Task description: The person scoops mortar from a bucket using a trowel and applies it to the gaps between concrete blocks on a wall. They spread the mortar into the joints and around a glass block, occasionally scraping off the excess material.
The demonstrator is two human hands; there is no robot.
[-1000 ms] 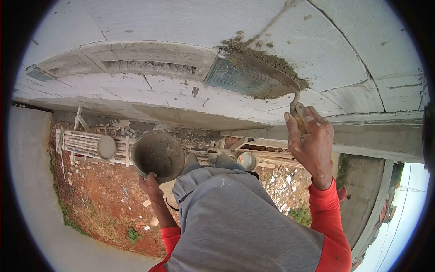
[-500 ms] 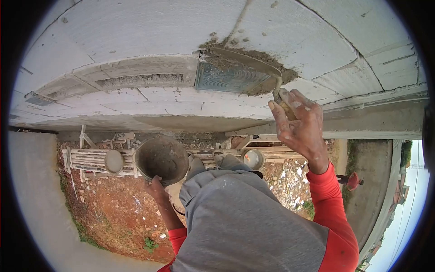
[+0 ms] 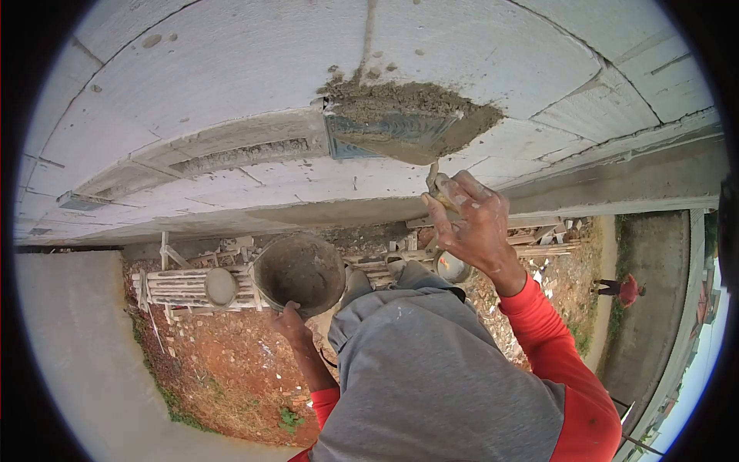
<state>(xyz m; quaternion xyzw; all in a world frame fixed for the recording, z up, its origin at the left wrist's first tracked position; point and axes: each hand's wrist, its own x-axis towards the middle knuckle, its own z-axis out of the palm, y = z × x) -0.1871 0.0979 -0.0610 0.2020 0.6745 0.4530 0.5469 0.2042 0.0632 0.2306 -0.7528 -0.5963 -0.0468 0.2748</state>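
My right hand (image 3: 469, 219) is closed around the handle of a mortar-smeared trowel (image 3: 396, 148). The blade lies along the lower edge of a bluish patterned glass block (image 3: 396, 127) set in the wall. Wet grey mortar (image 3: 404, 98) forms a rough band over the block's top edge and down its right side, partly covering the glass. Lower in the view, my left hand (image 3: 292, 323) grips the rim of a dark bucket (image 3: 300, 269), thumb over the edge. Grey mortar coats the bucket's inside.
A wall of pale blocks (image 3: 223, 69) spans the top, with a long recess (image 3: 242, 156) left of the glass block. Below are a slatted platform (image 3: 173, 286), a round container (image 3: 221, 286) and a pale bucket (image 3: 453, 266). A person in red (image 3: 629, 290) is at far right.
The trowel has moved from the glass block's top edge to its lower edge, with my right hand shifting left and down. My left hand still holds the bucket. The view has shifted slightly.
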